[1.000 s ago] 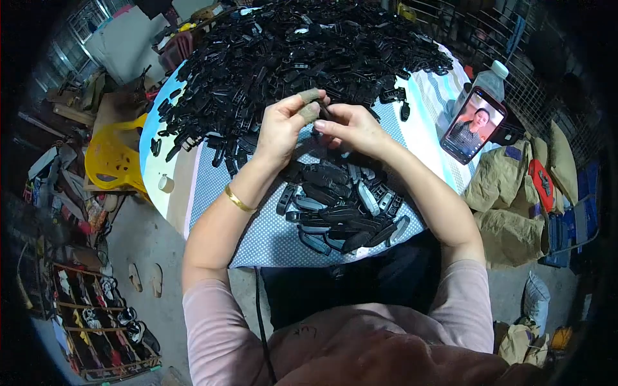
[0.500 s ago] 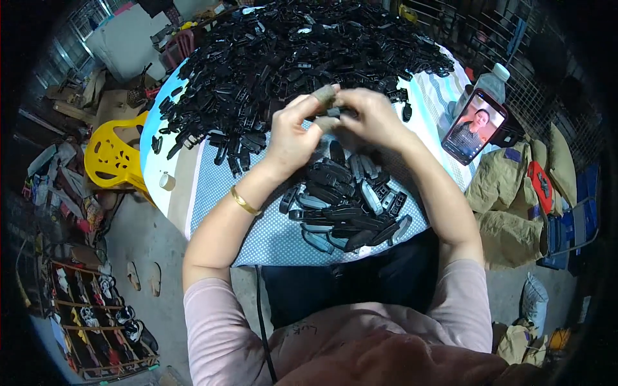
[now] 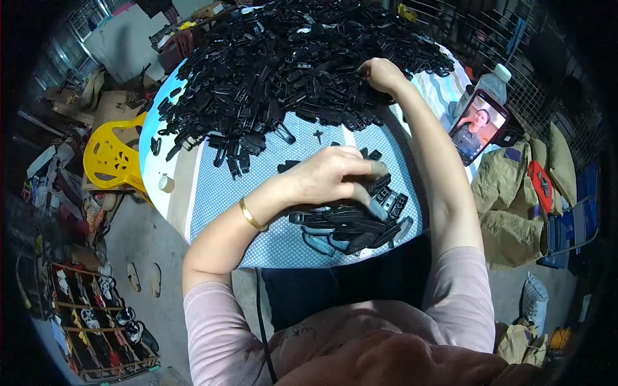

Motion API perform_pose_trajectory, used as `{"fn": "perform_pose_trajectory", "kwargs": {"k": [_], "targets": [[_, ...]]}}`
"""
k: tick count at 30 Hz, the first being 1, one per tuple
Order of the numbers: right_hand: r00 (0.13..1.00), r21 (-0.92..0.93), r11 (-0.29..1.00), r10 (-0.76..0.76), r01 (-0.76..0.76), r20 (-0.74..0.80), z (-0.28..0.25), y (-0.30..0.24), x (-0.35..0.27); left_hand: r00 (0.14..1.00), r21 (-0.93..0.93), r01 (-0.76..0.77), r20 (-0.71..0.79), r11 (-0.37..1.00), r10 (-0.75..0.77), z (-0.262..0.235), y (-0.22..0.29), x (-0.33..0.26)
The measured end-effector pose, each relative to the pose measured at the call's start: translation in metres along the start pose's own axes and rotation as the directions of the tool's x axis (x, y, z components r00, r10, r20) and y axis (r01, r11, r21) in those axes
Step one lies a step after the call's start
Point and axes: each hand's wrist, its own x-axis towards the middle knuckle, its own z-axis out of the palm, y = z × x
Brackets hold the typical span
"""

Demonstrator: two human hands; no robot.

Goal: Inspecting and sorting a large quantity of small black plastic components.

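Observation:
My left hand (image 3: 338, 175) reaches over the smaller heap of small, elongated black and grey plastic pieces (image 3: 351, 225) near the table's front edge. Its thumb and forefinger, in greyish finger covers, are spread apart among the pieces. Farther off, my right hand (image 3: 384, 75) is at the right side of the large heap of black plastic pieces (image 3: 283, 71). The fingers there are curled together with their tips against the heap, and what they pinch is hidden. A small dark cross-shaped piece (image 3: 318, 136) lies alone on the cloth between the heaps.
A phone (image 3: 475, 127) showing a video leans by a clear plastic bottle (image 3: 494, 82) at the table's right. A small cup (image 3: 167, 183) stands at the left edge, near a yellow plastic chair (image 3: 114, 154). Brown sacks (image 3: 508, 186) lie at right, a shoe rack (image 3: 96, 315) lower left.
My hands, close together over the table half a second ago, have parted. The left came down nearer onto the smaller heap; the right moved away to the large heap.

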Motion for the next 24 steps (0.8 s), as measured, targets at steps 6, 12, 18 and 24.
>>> {"fn": "perform_pose_trajectory", "kwargs": {"k": [6,12,18,24], "targets": [[0.999,0.031,0.999,-0.029,0.028,0.024,-0.007,-0.002,-0.005,0.913,0.333,0.168,-0.408,0.928,-0.019,-0.009,-0.056,0.010],[0.958,0.680,0.732,0.176,0.028,-0.228,-0.015,-0.017,-0.038,0.894,0.485,0.250,-0.448,0.838,-0.007,-0.008,-0.100,0.007],[0.991,0.990,0.075,0.065,-0.122,0.117,-0.031,-0.050,-0.074,0.868,0.507,0.237,-0.494,0.828,0.054,-0.008,-0.102,0.006],[0.990,0.990,-0.009,0.012,-0.141,0.141,-0.020,-0.072,-0.087,0.695,0.228,0.435,-0.700,0.871,-0.164,-0.011,-0.091,0.005]]}}
